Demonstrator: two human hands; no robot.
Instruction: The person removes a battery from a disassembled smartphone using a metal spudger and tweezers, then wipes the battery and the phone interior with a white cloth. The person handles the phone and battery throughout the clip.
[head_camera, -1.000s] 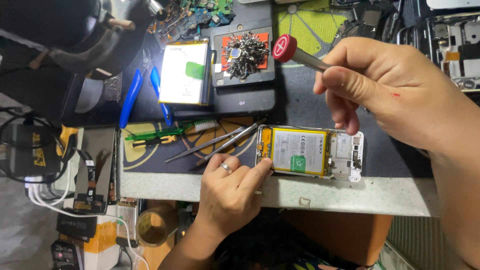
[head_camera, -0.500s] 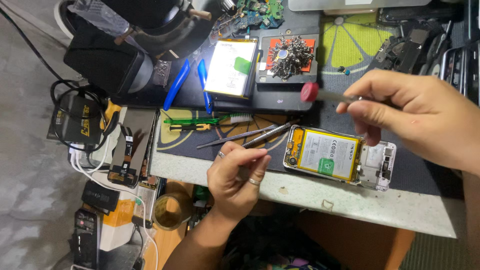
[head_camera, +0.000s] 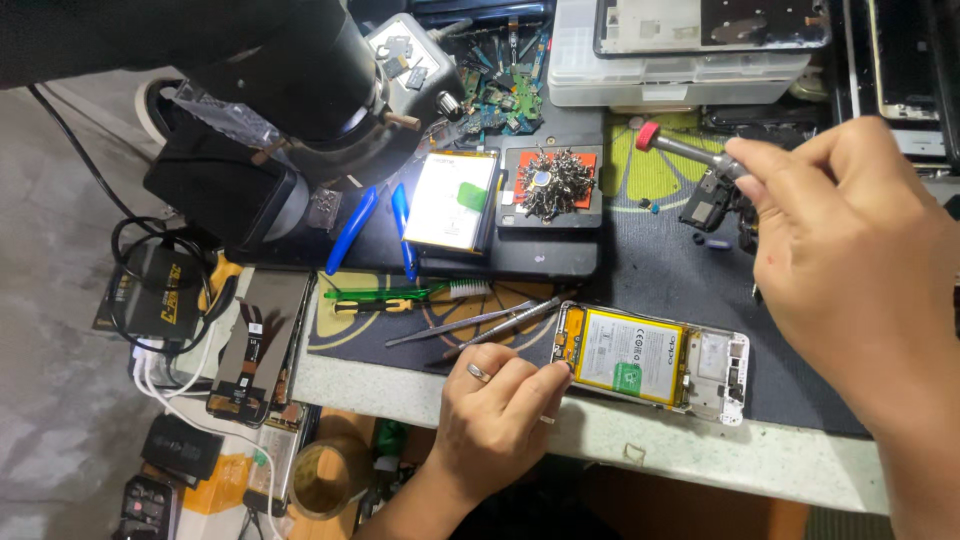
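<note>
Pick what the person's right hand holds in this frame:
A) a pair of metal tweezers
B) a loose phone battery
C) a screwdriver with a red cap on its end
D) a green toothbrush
C: the right hand grips a metal-shafted screwdriver with a red cap, raised above the mat, while the tweezers and the green toothbrush lie on the bench.

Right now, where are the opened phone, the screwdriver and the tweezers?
opened phone (head_camera: 650, 362): head view, on its yellow battery.
screwdriver (head_camera: 680, 147): head view, on the metal shaft below the red cap, held by the right hand (head_camera: 850, 260).
tweezers (head_camera: 480, 322): head view, mid-length of the blades.
</note>
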